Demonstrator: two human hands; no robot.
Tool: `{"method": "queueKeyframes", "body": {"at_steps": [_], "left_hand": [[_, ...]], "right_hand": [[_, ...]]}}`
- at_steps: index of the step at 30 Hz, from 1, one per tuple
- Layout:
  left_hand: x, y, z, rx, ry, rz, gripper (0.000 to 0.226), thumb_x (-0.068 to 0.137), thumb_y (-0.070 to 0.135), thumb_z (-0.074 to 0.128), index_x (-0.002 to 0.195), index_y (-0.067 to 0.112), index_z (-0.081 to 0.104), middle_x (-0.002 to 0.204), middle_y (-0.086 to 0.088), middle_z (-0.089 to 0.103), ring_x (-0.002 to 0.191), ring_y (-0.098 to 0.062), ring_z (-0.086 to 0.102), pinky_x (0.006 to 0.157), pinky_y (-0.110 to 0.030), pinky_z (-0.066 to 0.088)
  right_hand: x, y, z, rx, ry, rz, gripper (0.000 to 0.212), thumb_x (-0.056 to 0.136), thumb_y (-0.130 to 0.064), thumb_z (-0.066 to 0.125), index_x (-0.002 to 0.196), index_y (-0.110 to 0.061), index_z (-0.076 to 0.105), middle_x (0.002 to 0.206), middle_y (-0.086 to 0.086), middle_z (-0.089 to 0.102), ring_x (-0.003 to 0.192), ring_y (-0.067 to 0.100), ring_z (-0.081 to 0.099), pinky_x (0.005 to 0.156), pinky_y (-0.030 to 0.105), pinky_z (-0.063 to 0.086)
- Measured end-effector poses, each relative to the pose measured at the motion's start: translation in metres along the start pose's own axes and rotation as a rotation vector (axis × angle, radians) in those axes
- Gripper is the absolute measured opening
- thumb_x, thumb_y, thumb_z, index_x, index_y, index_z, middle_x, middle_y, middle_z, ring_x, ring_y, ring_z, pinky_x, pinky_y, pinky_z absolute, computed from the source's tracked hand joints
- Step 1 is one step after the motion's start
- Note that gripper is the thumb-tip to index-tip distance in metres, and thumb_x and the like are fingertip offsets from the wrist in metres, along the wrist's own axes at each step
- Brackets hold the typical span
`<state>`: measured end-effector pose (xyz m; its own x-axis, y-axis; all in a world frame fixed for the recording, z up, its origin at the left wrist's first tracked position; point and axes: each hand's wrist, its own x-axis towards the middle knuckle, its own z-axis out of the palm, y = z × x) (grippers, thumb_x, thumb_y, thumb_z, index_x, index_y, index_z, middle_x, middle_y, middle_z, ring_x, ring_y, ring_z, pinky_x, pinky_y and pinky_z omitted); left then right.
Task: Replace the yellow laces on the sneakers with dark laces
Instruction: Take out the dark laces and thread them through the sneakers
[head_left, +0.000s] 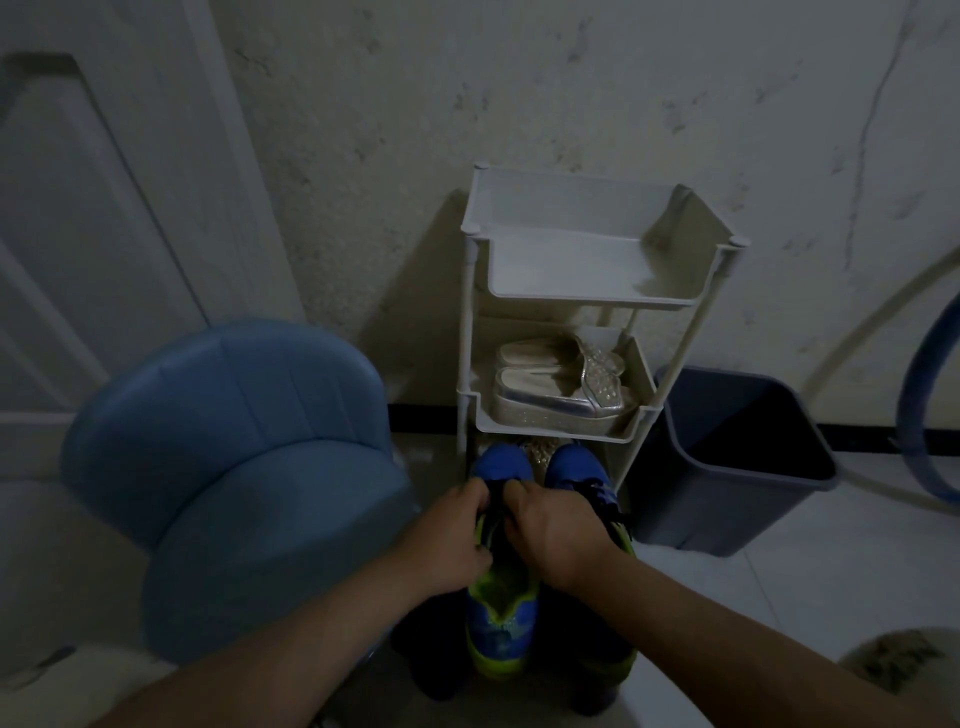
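Both hands are on the sneaker (501, 618), which is blue with a yellow-green collar and heel. It stands on the floor (810, 566) in front of the white rack (561, 301), toe in at the rack's foot and heel toward me.

My left hand (457, 540) and right hand (558, 535) meet over the front of the lacing zone. The fingers (475, 493) of both hands are curled with the tips close together, pinching a dark lace (497, 491) between them. The light is poor, so I can't tell which eyelet the lace runs through. There's a yellow-green strip beside my left thumb; trim or lace, I can't tell.

The second sneaker (576, 467) sits just beside the first on its right, parallel, toe also at the rack's foot. It has dark lacing across its top, partly hidden behind my right hand. Whether the two shoes touch is hidden by my wrist.

Around them:
- Silver sandals (561, 384) on the rack's middle tier.
- Blue chair (234, 467) on the floor near the sneakers, on their left.
- Dark bin (727, 457) on the floor just right of the rack, against the wall (467, 93).
- Blue hoop (922, 415) at the right edge of view.
- White door (78, 208) behind the chair.
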<state>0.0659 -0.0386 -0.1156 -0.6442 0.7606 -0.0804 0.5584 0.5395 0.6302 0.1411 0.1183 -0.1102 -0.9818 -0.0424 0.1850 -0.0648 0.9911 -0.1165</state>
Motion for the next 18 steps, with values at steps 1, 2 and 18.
{"method": "queueKeyframes", "body": {"at_steps": [1,2,18], "left_hand": [[0.000,0.003,0.003,0.050,0.001,0.034,0.038,0.073,0.027,0.068,0.098,0.026,0.039,0.101,0.002,0.048,0.089,-0.016,0.054,0.076,-0.041,0.051],[0.000,0.005,0.005,0.105,0.010,0.059,0.041,0.074,0.030,0.069,0.104,0.025,0.041,0.108,0.002,0.045,0.093,-0.017,0.054,0.078,-0.040,0.051],[0.011,0.004,0.001,0.529,0.004,0.050,0.027,0.100,0.018,0.039,0.123,0.005,0.040,0.101,-0.017,0.067,0.086,-0.031,0.066,0.068,-0.039,0.046]], "right_hand": [[-0.001,0.001,0.000,-0.002,0.000,-0.007,0.023,0.087,-0.028,0.041,0.091,-0.011,0.058,0.072,0.006,0.064,0.049,0.024,0.058,0.042,0.030,0.040],[-0.001,0.003,-0.001,-0.017,-0.011,-0.014,0.012,0.086,-0.022,0.052,0.088,-0.012,0.057,0.068,0.005,0.063,0.046,0.023,0.057,0.040,0.028,0.035],[-0.005,0.004,-0.004,-0.020,-0.075,0.004,0.052,0.080,-0.059,0.044,0.104,-0.015,0.055,0.093,0.006,0.062,0.071,0.026,0.061,0.059,0.038,0.050]]}}
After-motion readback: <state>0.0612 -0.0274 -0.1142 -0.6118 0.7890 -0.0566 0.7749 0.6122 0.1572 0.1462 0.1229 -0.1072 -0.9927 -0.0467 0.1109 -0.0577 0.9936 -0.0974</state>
